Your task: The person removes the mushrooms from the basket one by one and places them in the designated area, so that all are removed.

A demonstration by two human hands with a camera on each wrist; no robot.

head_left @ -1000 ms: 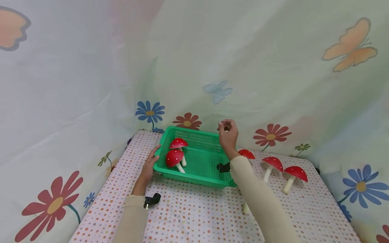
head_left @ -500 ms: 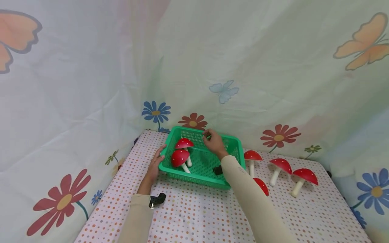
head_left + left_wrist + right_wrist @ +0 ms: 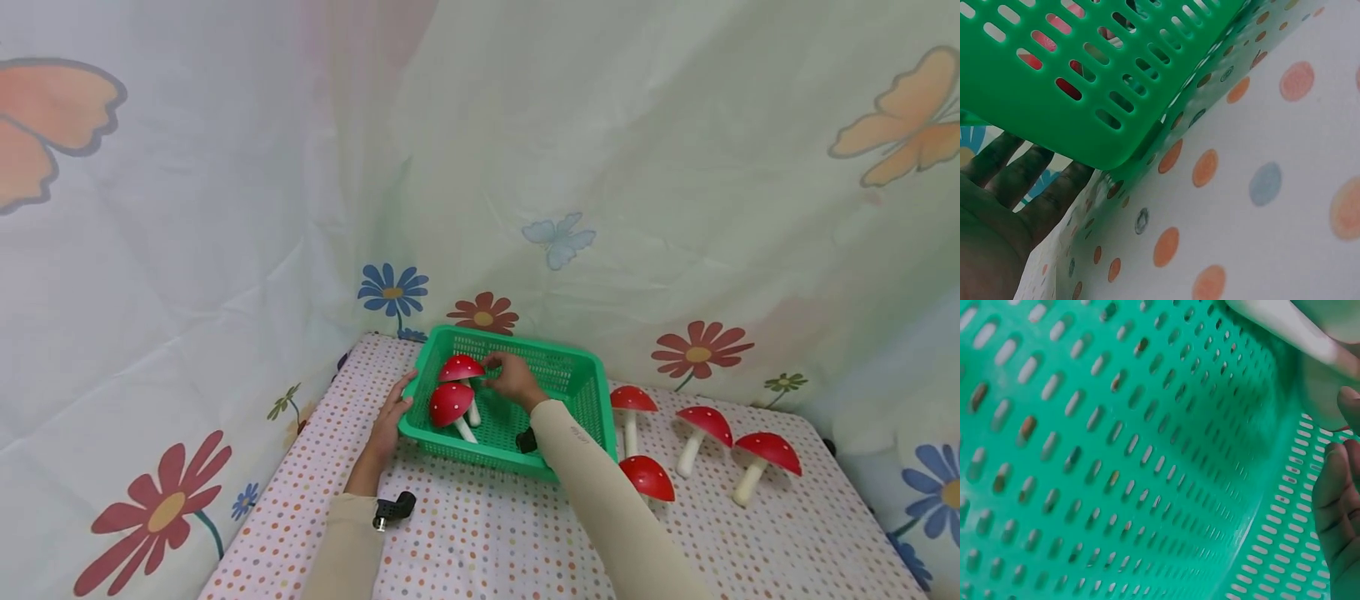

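Observation:
A green plastic basket point(image 3: 495, 462) stands on the table and holds two toy mushrooms at its left end. The back mushroom point(image 3: 461, 367) and the front mushroom point(image 3: 451, 404) have red, white-spotted caps and pale stems. My left hand point(image 3: 386, 425) rests against the basket's left side; the left wrist view shows its fingers extended along the wall. My right hand point(image 3: 515, 380) is inside the basket, at the right edge of the back mushroom's cap. In the right wrist view its thumb and fingers point(image 3: 1335, 506) stand apart near the pale cap underside and stem point(image 3: 1291, 325).
Right of the basket lie several more red-capped mushrooms, among them a near one point(image 3: 648, 477) partly behind my right sleeve and a far-right one point(image 3: 770, 452). A dotted cloth point(image 3: 465, 542) covers the table. Flower-printed curtains point(image 3: 225, 208) enclose its back and sides.
My right hand has moved left and down from above the basket's right back corner to the back mushroom. The left hand stays at the basket's side. The head view has shifted slightly.

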